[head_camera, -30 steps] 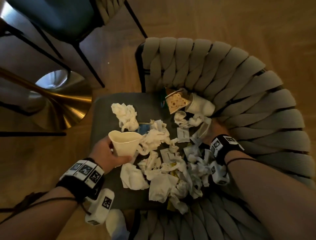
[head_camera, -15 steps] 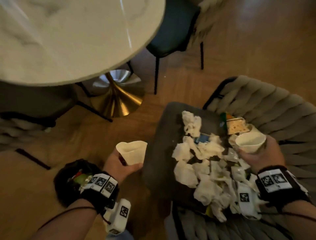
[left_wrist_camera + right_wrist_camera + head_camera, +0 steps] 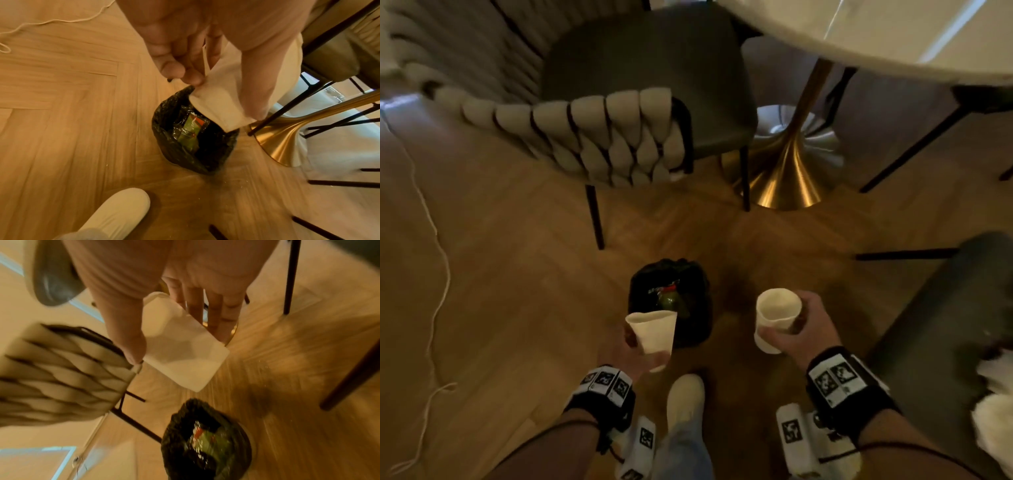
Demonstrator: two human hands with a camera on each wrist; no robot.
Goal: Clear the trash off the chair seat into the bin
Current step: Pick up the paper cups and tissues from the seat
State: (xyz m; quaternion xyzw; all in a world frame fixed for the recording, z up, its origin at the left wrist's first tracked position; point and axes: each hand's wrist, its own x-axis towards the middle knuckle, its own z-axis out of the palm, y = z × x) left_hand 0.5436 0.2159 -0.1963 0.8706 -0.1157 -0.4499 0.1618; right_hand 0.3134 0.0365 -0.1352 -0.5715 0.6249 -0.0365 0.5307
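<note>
Here, my left hand (image 3: 631, 349) gripped a squashed cup (image 3: 652, 337), my right hand (image 3: 799, 330) clasped another cup (image 3: 777, 317), lined bin (image 3: 671, 301) at 12 o'clock of the left one.

- I see two cream paper cups (image 3: 652, 334) (image 3: 777, 317)
- Bin (image 3: 690, 274) lined in black, a green and red wrapper (image 3: 190, 128) inside
- Floor (image 3: 517, 274) herringbone brown wood
- Table base (image 3: 787, 171) brassy gold

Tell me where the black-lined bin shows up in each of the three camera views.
Head: bin at lower centre, partly behind the left hand's cup.
Left wrist: bin at centre, under that cup.
Right wrist: bin at bottom centre, blurred.
Shared landmark: the green wrapper inside it.
</note>
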